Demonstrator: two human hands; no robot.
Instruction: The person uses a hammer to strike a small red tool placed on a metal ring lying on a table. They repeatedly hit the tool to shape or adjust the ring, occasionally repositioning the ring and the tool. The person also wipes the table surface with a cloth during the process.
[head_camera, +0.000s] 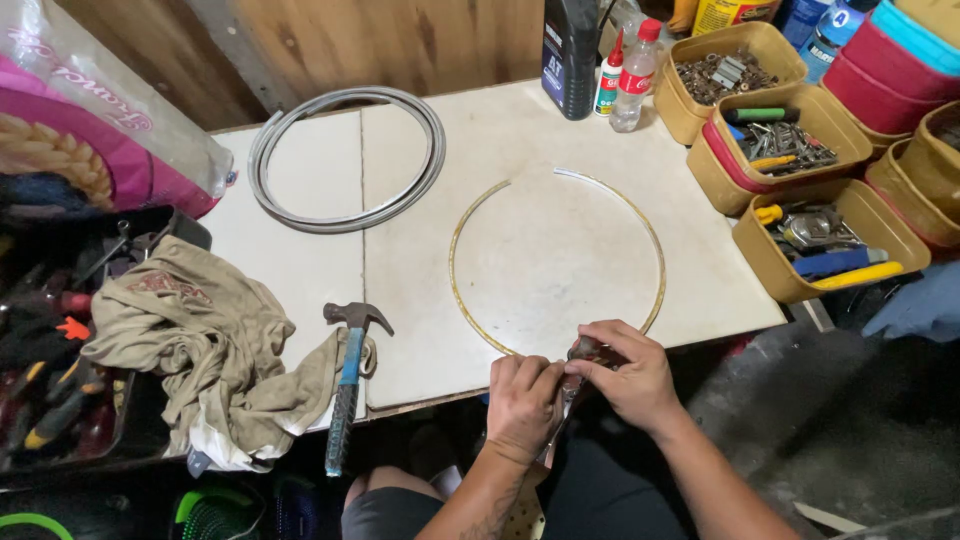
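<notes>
Head view: your left hand (522, 402) and right hand (630, 378) closed their fingers on a small tool (580, 352) at the brass hoop (655, 250), its gap toward the frame's top.

Both hands (575, 385) on brass hoop (655, 250)

Small dark tool (582, 352) between fingertips of left hand (523, 402) and right hand (628, 377): mostly covered by fingers, kind not determinable. Near end of thin yellow metal hoop (652, 240) hidden under same fingers. Both forearms cut by bottom edge. Contents of tan plastic tubs (742, 232), far right of fingers: too small to identify. Blue-gloved hand (925, 305) cut by right edge.
</notes>
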